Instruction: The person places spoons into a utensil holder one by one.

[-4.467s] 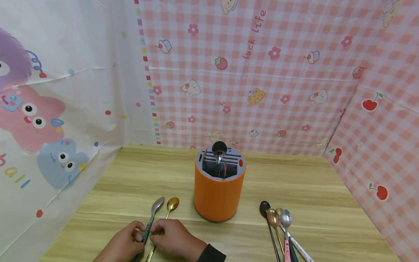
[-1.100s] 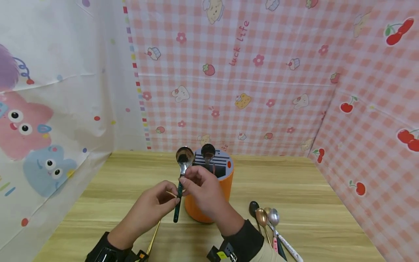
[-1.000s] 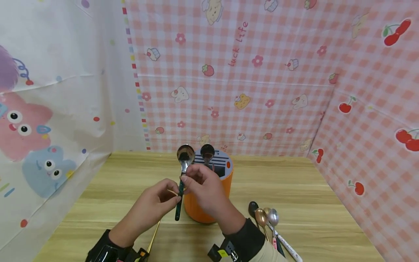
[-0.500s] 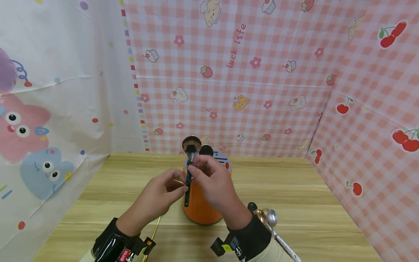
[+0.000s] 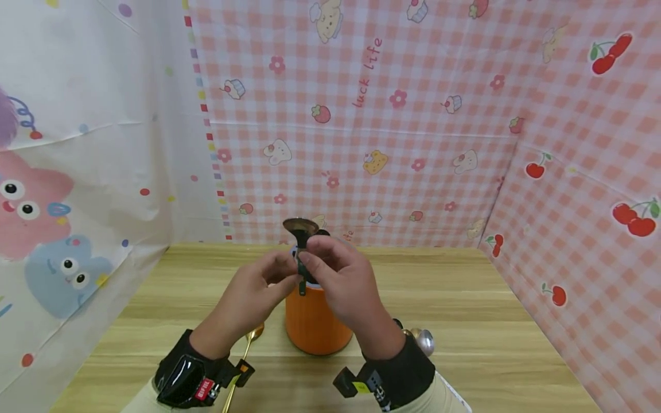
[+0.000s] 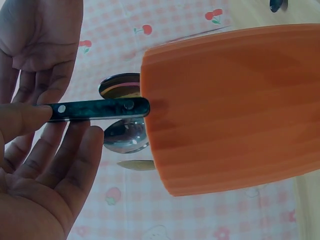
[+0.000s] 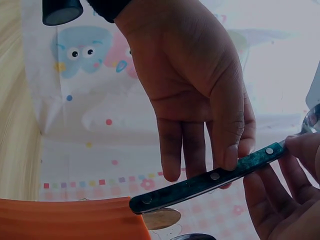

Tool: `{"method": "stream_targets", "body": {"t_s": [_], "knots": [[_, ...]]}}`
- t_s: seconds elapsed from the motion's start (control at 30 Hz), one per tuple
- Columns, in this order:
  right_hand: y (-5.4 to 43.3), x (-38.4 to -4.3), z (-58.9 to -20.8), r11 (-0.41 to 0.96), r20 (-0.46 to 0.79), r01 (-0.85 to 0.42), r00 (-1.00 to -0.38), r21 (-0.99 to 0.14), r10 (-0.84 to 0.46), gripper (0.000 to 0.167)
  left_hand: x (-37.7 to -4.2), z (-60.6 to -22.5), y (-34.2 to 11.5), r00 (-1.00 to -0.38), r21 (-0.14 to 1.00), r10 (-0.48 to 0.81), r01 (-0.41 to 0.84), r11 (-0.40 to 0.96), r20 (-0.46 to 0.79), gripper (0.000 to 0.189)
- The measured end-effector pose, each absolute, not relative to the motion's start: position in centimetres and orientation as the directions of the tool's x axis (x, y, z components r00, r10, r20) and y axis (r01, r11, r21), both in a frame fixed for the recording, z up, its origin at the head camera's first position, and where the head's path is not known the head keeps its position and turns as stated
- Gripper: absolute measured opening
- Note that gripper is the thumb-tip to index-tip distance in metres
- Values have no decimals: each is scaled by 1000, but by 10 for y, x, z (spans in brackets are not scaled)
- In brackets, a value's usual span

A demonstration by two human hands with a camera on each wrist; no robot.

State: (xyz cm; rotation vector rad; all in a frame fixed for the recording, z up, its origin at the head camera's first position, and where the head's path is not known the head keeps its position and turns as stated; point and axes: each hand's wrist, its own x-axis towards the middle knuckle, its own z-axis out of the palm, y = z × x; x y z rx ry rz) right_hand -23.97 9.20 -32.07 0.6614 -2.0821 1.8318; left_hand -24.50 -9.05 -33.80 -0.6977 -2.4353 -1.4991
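The spoon [image 7: 200,185] has a dark green, marbled handle with three round silver rivets [image 7: 215,176], and its metal bowl [image 5: 300,225] shows dark, brownish reflections. In the head view its long axis stands nearly upright: the bowl is on top, tilted, and the handle's end points down. It is in the air at the orange holder [image 5: 319,321], with this end at the rim — whether it touches, I cannot tell. The left hand [image 5: 258,289] pinches the handle between thumb and fingers; the right hand [image 5: 351,281] pinches it higher, close to the bowl.
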Motion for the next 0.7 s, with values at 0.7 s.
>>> {"method": "stream_targets", "body": {"t_s": [0.7], "knots": [[99, -248, -325, 130, 550, -564, -825, -815, -130, 18, -251, -335, -78, -881, 804, 235, 472, 363, 411, 6]]}}
